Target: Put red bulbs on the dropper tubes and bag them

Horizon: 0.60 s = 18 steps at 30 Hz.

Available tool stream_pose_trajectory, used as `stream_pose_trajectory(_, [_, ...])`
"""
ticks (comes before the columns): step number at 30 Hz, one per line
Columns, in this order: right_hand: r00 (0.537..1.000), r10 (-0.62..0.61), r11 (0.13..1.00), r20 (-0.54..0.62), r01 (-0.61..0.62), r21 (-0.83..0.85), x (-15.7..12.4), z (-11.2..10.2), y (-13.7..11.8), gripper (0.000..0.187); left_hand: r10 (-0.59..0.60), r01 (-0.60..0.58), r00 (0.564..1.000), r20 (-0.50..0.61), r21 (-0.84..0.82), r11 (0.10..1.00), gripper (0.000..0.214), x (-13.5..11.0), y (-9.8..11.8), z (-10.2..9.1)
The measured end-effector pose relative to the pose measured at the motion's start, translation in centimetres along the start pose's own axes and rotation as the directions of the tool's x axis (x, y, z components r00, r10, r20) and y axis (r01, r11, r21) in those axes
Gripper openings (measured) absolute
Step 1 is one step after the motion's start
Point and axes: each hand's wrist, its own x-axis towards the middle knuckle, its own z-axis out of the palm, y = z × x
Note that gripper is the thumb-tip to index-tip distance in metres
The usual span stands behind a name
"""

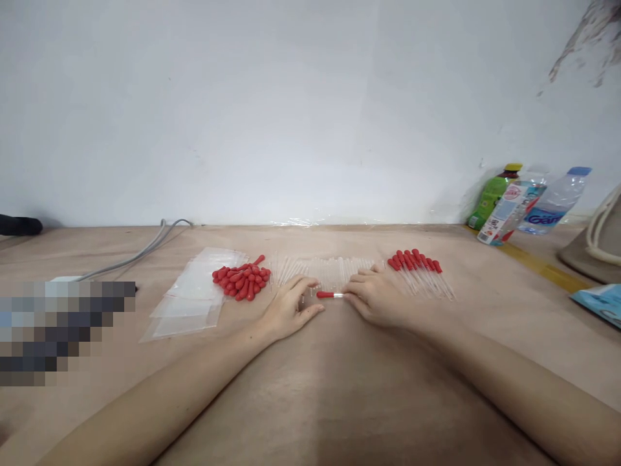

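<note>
My left hand (290, 309) and my right hand (374, 296) rest on the wooden table (320, 388), fingertips facing each other. Between them lies a glass dropper with a red rubber bulb (326, 294); my right hand pinches its glass end, and my left fingers curl just beside the bulb. Behind the hands lies a row of bare clear glass tubes (325, 268). A heap of loose red bulbs (242, 279) sits to the left. Several finished droppers with red bulbs (420, 270) lie in a row to the right.
Clear plastic bags (194, 294) lie left of the bulb heap. A grey cable (140, 249) runs along the back left. Three bottles (524, 200) lean at the back right wall, near a bag (596, 239) and a blue packet (601, 303).
</note>
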Motion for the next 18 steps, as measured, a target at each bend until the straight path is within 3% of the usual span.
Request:
stream_pose_trajectory(3, [0.963,0.264,0.959,0.061,-0.268,0.086,0.0,-1.8,2.6,0.022,-0.007,0.007,1.000,0.013,-0.022,1.000,0.032,-0.2,0.0,-0.3])
stream_pose_trajectory(6, [0.834,0.547,0.836,0.068,-0.549,0.013,-0.3,-4.0,5.9,0.021,0.023,-0.018,0.996,0.082,-0.053,0.998,0.020,-0.3,-0.1,-0.4])
stream_pose_trajectory(8, [0.718,0.692,0.722,0.077,-0.688,-0.072,-0.7,-5.1,7.9,0.022,0.033,-0.026,0.994,0.108,-0.065,0.998,0.016,-0.3,-0.1,-0.3])
stream_pose_trajectory(10, [0.628,0.770,0.638,0.114,-0.757,-0.142,-1.2,-5.8,9.5,0.024,0.031,-0.023,0.993,0.112,-0.075,0.997,0.016,-0.3,-0.2,-0.2])
stream_pose_trajectory(13, [0.531,0.829,0.559,0.177,-0.801,-0.215,-2.0,-5.8,11.1,0.023,0.034,-0.024,0.994,0.106,-0.087,0.996,0.016,-0.2,-0.3,-0.2])
stream_pose_trajectory(15, [0.490,0.845,0.532,0.215,-0.811,-0.243,-2.3,-5.5,11.7,0.021,0.035,-0.025,0.993,0.112,-0.086,0.996,0.015,-0.2,-0.3,-0.2])
stream_pose_trajectory(18, [0.463,0.846,0.524,0.264,-0.812,-0.257,-2.5,-5.0,12.2,0.020,0.033,-0.023,0.992,0.123,-0.079,0.997,0.014,-0.2,-0.4,-0.2])
